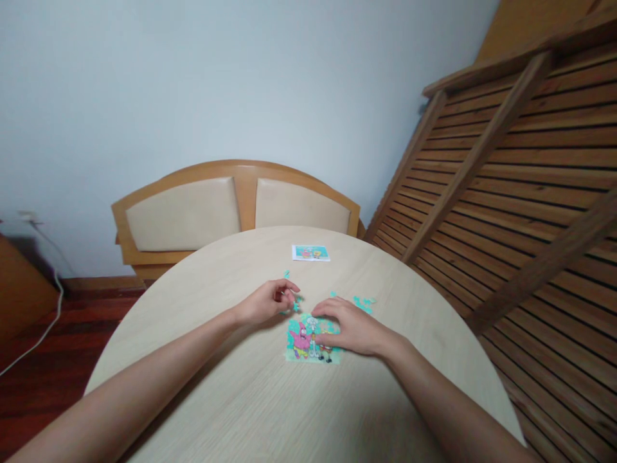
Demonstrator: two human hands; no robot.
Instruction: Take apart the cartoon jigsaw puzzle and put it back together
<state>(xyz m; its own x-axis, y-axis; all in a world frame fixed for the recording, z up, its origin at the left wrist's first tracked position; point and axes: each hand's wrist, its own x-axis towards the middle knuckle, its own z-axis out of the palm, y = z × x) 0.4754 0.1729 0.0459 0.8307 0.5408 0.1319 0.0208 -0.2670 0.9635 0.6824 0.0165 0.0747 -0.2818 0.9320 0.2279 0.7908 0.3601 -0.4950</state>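
Note:
A partly assembled jigsaw puzzle (301,347) with a pink starfish figure, a pale tall figure and a yellow square figure lies on the table. My left hand (272,301) is just beyond its upper left edge, thumb and fingers pinched on a small teal puzzle piece (296,306). My right hand (349,326) rests over the puzzle's right side, its fingers apart and touching the surface, covering part of the yellow figure. Loose teal puzzle pieces (364,303) lie beyond my right hand, and another loose piece (286,274) lies beyond my left hand.
A printed picture card (311,253) with similar figures lies near the far side of the round wooden table (231,411). Behind the table stands a headboard with padded panels (187,215). A slatted wooden frame (482,193) leans at the right.

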